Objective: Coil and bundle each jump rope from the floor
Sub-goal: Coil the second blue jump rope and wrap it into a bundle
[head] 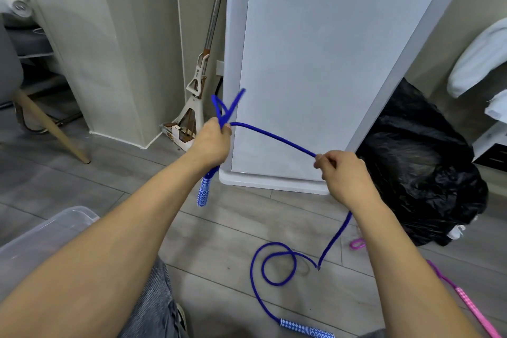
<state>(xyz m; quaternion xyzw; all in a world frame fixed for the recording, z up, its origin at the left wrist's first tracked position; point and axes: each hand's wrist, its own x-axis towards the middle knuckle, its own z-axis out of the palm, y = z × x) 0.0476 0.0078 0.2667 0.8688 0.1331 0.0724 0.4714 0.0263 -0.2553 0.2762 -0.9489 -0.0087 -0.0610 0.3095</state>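
The left hand [212, 143] is closed in a fist around the blue rope [274, 138], holding it up off the floor. Above the fist a short fold of rope sticks up in a narrow loop, its strands crossing just over the knuckles. Below the fist hangs one handle [203, 191], patterned blue and white, dangling under the wrist and clear of the floor.

From the thumb side of the left fist the rope runs across and slightly down to the right hand [341, 173]. That hand is also closed, pinching the rope between thumb and fingertips [319, 158], with the other fingers curled in. The stretch between the two hands sags only a little.

Below the right hand the rope drops past the wrist to the floor [214, 241], bends sharply, and lies in a loose double loop under and between the forearms. From that loop it trails toward the person to the second handle [306, 329], lying flat on the floor near the right elbow.

A pink rope [466, 299] lies on the floor outside the right forearm, well apart from either hand. A clear bin [49, 230] sits under the left forearm.
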